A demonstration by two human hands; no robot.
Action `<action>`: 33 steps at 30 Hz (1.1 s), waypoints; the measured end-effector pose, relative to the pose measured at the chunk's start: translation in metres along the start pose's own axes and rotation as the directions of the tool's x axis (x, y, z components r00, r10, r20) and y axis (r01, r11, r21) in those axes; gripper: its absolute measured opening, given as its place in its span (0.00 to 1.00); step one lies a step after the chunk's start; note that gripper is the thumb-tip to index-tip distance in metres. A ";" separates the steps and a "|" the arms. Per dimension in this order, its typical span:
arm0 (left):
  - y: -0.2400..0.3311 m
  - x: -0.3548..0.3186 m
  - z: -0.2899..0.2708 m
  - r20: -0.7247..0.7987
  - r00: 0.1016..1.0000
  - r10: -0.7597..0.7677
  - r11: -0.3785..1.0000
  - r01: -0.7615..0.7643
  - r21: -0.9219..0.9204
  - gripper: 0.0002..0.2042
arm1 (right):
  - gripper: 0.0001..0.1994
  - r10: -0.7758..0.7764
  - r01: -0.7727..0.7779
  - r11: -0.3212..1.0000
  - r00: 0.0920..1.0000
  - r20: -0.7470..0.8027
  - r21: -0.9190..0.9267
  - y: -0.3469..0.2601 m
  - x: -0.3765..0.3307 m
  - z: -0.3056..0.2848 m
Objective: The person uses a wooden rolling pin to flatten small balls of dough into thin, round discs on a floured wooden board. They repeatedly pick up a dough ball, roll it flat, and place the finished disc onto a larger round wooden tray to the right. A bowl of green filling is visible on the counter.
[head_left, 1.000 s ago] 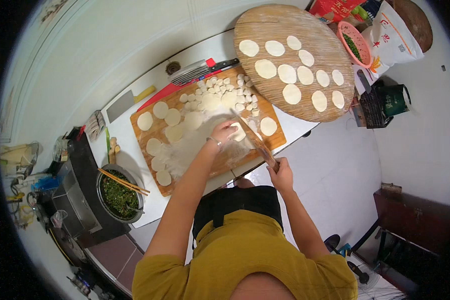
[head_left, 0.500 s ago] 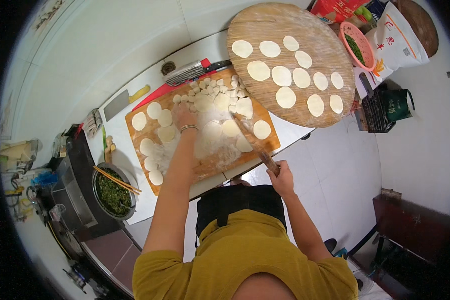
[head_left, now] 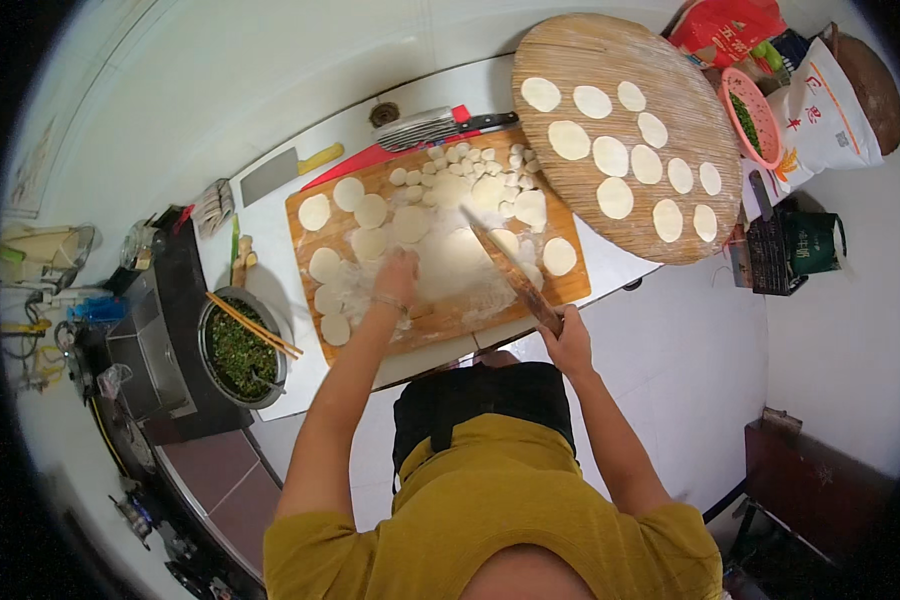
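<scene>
My right hand (head_left: 570, 341) grips the near end of a wooden rolling pin (head_left: 515, 270), whose far part slants over the wooden board (head_left: 440, 338). Low over the floury middle of the board is my left hand (head_left: 400, 275), pointing down; its fingers are blurred, and anything in them cannot be made out. Flat round dough wrappers lie about it, such as one wrapper (head_left: 410, 224) just beyond and another (head_left: 335, 329) at the board's near left. Small dough pieces (head_left: 438, 153) cluster along the far edge. Loose flour (head_left: 455, 305) dusts the surface.
A round wooden board (head_left: 635, 228) with several wrappers overlaps the far right corner. At left stands a bowl of chopped green filling (head_left: 240, 355) with chopsticks (head_left: 260, 330) across it. A cleaver (head_left: 270, 178) and a black-handled knife (head_left: 488, 121) lie behind. A pink basket (head_left: 765, 140) sits far right.
My left hand has come from the wrappers at the board's left toward the floury middle, nearer me. The right hand still holds the rolling pin. The whole view has shifted slightly.
</scene>
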State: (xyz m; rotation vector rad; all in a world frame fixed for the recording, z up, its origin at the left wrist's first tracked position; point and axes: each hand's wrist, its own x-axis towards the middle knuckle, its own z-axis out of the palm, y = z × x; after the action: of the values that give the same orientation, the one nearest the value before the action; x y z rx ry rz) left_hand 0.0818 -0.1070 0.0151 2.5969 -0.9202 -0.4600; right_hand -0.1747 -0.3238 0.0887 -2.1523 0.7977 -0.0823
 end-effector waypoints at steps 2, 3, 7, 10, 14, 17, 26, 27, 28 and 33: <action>0.001 -0.034 0.008 0.079 0.996 0.046 0.999 -0.044 -0.030 0.11 | 0.19 -0.021 0.021 1.000 0.999 0.027 0.004 -0.006 0.001 0.014; -0.003 -0.044 0.016 0.104 0.991 0.088 0.996 -0.086 -0.026 0.12 | 0.19 -0.054 0.054 0.999 0.998 0.022 -0.001 -0.011 0.001 0.022; -0.004 -0.074 0.001 0.043 0.998 0.051 0.977 -0.041 -0.210 0.17 | 0.17 -0.103 0.117 0.984 0.989 0.107 -0.135 -0.027 0.005 0.059; -0.020 -0.095 -0.011 -0.312 0.950 0.014 0.997 -0.037 -0.071 0.24 | 0.17 -0.252 0.298 0.929 0.944 0.215 -0.220 -0.031 0.012 0.085; -0.045 -0.097 -0.008 -0.238 0.956 0.171 0.985 -0.159 0.070 0.29 | 0.19 -0.406 0.500 0.820 0.851 0.333 -0.277 -0.040 0.027 0.116; -0.056 -0.073 0.007 -0.049 0.990 0.132 0.984 -0.125 0.127 0.32 | 0.26 -0.493 0.514 0.779 0.856 0.156 -0.359 -0.056 0.041 0.129; -0.056 -0.098 0.007 -0.093 0.969 0.229 0.963 -0.212 0.164 0.37 | 0.36 -0.332 0.326 0.753 0.938 0.098 -0.571 -0.054 0.014 0.141; -0.057 -0.091 0.007 -0.076 0.976 0.205 0.969 -0.191 0.158 0.37 | 0.36 -0.351 0.327 0.738 0.933 0.077 -0.591 -0.056 0.019 0.143; -0.057 -0.083 0.006 -0.058 0.982 0.179 0.974 -0.169 0.152 0.36 | 0.36 -0.370 0.326 0.722 0.927 0.058 -0.610 -0.059 0.026 0.145; -0.046 -0.039 -0.004 -0.051 0.997 0.066 0.991 -0.060 0.116 0.37 | 0.33 -0.329 0.193 0.732 0.940 -0.091 -0.654 -0.062 0.071 0.152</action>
State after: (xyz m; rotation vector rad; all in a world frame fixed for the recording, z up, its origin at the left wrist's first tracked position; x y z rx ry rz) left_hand 0.0799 -0.0474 0.0060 2.6592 -1.0346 -0.3265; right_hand -0.0384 -0.2316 0.0185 -2.9493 0.6828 -0.2042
